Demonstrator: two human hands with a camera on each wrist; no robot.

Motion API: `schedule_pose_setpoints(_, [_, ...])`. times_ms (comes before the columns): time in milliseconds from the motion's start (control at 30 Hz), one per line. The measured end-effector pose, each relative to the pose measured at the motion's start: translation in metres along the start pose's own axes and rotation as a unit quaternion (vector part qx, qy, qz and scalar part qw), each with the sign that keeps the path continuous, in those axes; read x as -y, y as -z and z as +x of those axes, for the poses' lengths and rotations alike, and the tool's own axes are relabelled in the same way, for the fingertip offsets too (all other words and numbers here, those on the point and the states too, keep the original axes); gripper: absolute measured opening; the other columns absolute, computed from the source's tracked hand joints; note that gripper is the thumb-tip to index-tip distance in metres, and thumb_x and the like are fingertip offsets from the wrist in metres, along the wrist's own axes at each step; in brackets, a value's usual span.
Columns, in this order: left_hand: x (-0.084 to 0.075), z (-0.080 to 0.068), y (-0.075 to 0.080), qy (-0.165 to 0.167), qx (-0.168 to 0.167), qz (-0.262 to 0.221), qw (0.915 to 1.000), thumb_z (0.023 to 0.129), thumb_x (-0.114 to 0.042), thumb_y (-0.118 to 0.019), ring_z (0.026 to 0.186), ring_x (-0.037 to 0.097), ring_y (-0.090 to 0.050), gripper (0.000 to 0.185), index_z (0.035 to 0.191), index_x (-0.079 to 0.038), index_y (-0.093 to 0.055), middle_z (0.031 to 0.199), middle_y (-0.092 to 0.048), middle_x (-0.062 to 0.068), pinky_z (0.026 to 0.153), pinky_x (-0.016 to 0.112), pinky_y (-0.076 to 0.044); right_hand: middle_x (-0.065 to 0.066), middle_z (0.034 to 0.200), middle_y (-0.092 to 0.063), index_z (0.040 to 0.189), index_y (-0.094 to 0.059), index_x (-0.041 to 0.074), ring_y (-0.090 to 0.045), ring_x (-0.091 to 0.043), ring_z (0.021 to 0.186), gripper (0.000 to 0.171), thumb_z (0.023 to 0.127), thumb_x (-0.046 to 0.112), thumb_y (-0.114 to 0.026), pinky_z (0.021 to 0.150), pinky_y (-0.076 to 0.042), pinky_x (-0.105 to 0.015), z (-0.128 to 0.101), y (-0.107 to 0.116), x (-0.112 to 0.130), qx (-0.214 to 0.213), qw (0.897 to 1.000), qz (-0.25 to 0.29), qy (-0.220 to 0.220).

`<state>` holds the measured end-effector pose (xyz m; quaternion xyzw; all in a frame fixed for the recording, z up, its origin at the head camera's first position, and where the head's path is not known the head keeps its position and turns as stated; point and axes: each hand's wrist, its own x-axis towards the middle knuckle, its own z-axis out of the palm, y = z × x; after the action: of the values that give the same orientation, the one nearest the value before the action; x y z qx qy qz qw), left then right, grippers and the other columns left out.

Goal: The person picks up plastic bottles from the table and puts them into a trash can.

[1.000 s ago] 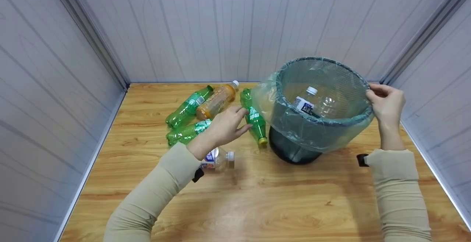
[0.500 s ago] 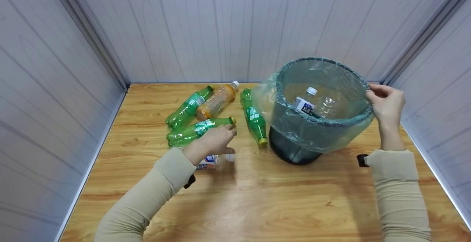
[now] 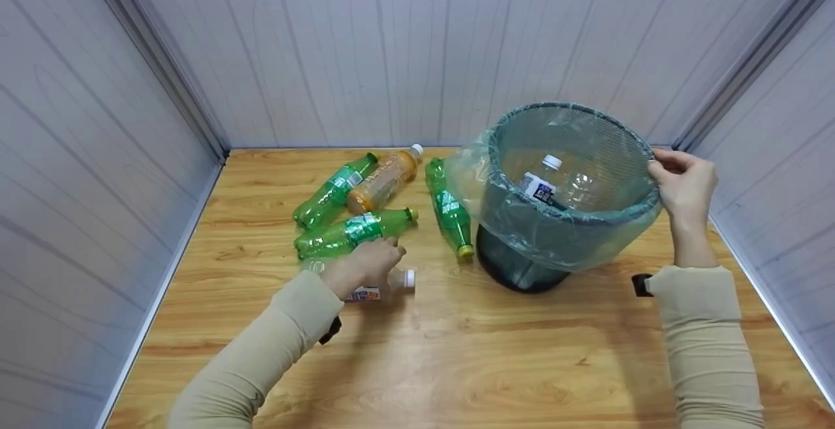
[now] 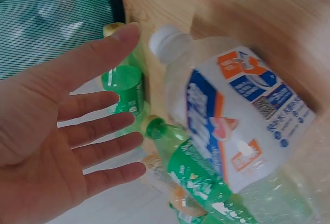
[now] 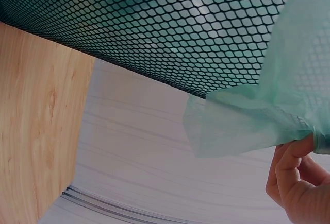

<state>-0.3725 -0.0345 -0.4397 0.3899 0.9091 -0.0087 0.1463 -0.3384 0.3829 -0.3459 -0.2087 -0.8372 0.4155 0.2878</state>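
Note:
My left hand [image 3: 366,263] hovers over a clear plastic bottle [image 4: 247,116] with a white cap and a blue, orange and white label, lying on its side. In the left wrist view the fingers are spread, with a gap between them and the bottle. My right hand [image 3: 688,178] pinches the rim of a black mesh trash can [image 5: 170,33] and its green plastic liner [image 3: 561,240]. The can leans toward me. Inside it lies a clear bottle [image 3: 540,184] with a white cap.
Left of the can a green bottle [image 3: 450,210] with a yellow cap lies on the wooden table [image 3: 496,364]. Another green bottle [image 3: 355,230] lies just beyond my left hand. Behind it are a third green bottle [image 3: 336,191] and an orange-tinted bottle [image 3: 386,180]. Pale panels [image 3: 404,51] wall the table in.
My left hand has moved back toward me and left, from beside the yellow-capped green bottle to above the clear labelled bottle. My right hand stays on the can's rim.

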Motion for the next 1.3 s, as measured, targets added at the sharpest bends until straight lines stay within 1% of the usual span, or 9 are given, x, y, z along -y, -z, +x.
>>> schedule_pose_setpoints(133, [0.004,0.0,-0.01,0.006,0.01,0.005,0.9999,0.058,-0.021,-0.082,0.095,0.031,-0.052,0.067,0.114,0.001,-0.053,0.109,-0.052,0.018,0.077,0.043,-0.046,0.022,0.07,-0.053,0.103,-0.065,-0.003,-0.049,0.004,0.063,0.027,0.08,0.009,-0.056,0.055,-0.04,-0.008,0.0,0.0,0.0,0.001,1.0,-0.002,-0.002])
schedule_pose_setpoints(267, [0.008,0.001,-0.019,0.015,0.011,0.003,0.9998,0.059,-0.02,-0.081,0.094,0.031,-0.051,0.067,0.116,0.001,-0.053,0.106,-0.052,0.017,0.076,0.044,-0.046,0.021,0.072,-0.053,0.104,-0.064,-0.002,-0.049,0.004,0.064,0.028,0.081,0.01,-0.056,0.055,-0.04,-0.008,0.0,0.001,0.001,0.005,1.0,-0.007,-0.007])
schedule_pose_setpoints(433, [0.01,0.002,-0.028,0.029,0.011,-0.014,0.9994,0.059,-0.019,-0.08,0.102,0.035,-0.047,0.075,0.124,-0.001,-0.047,0.113,-0.049,0.019,0.081,0.047,-0.042,0.022,0.071,-0.052,0.104,-0.064,-0.003,-0.049,0.004,0.064,0.028,0.08,0.01,-0.056,0.055,-0.04,-0.008,0.0,0.001,0.001,0.005,1.0,-0.01,-0.008])
schedule_pose_setpoints(633, [0.01,0.005,-0.035,0.038,0.007,-0.024,0.999,0.054,-0.016,-0.084,0.106,0.034,-0.045,0.082,0.125,-0.002,-0.045,0.115,-0.048,0.019,0.085,0.049,-0.039,0.022,0.07,-0.052,0.104,-0.064,-0.003,-0.048,0.004,0.062,0.027,0.081,0.009,-0.056,0.053,-0.04,-0.008,-0.001,0.002,0.002,0.007,1.0,-0.001,-0.006])
schedule_pose_setpoints(700, [0.01,0.004,-0.037,0.041,-0.001,-0.033,0.9986,0.061,-0.017,-0.08,0.107,0.036,-0.044,0.073,0.125,-0.002,-0.046,0.115,-0.048,0.02,0.086,0.05,-0.037,0.024,0.068,-0.052,0.103,-0.064,-0.004,-0.048,0.005,0.061,0.027,0.08,0.008,-0.056,0.054,-0.039,-0.008,-0.001,0.001,0.002,0.004,1.0,0.002,-0.006])
schedule_pose_setpoints(833, [0.01,0.002,-0.039,0.054,-0.013,-0.044,0.9975,0.074,-0.026,-0.069,0.11,0.039,-0.041,0.06,0.124,-0.001,-0.046,0.118,-0.046,0.023,0.088,0.053,-0.035,0.026,0.064,-0.05,0.101,-0.065,-0.004,-0.048,0.006,0.06,0.027,0.079,0.008,-0.056,0.053,-0.038,-0.008,0.0,0.0,0.002,-0.002,1.0,-0.001,0.001])
schedule_pose_setpoints(933, [0.011,0.002,-0.04,0.062,-0.021,-0.04,0.9971,0.073,-0.027,-0.07,0.109,0.039,-0.042,0.061,0.122,0.0,-0.047,0.118,-0.046,0.024,0.087,0.054,-0.035,0.025,0.065,-0.05,0.101,-0.065,-0.003,-0.048,0.005,0.061,0.026,0.079,0.009,-0.056,0.054,-0.038,-0.008,0.0,0.0,0.002,-0.002,1.0,-0.009,0.005])
schedule_pose_setpoints(1033, [0.012,0.003,-0.042,0.064,-0.026,-0.035,0.997,0.07,-0.023,-0.073,0.108,0.039,-0.043,0.061,0.121,0.0,-0.049,0.117,-0.047,0.024,0.087,0.053,-0.036,0.022,0.068,-0.052,0.101,-0.065,-0.003,-0.048,0.004,0.063,0.026,0.08,0.01,-0.056,0.054,-0.039,-0.009,0.0,0.001,0.001,0.002,1.0,-0.012,0.006])
schedule_pose_setpoints(1300, [0.013,0.004,-0.042,0.064,-0.032,-0.037,0.9968,0.07,-0.021,-0.072,0.102,0.039,-0.047,0.053,0.115,0.0,-0.053,0.11,-0.052,0.023,0.083,0.052,-0.038,0.022,0.069,-0.053,0.102,-0.065,-0.003,-0.049,0.004,0.063,0.027,0.081,0.009,-0.056,0.055,-0.039,-0.008,-0.001,0.002,0.001,0.005,1.0,-0.006,0.005])
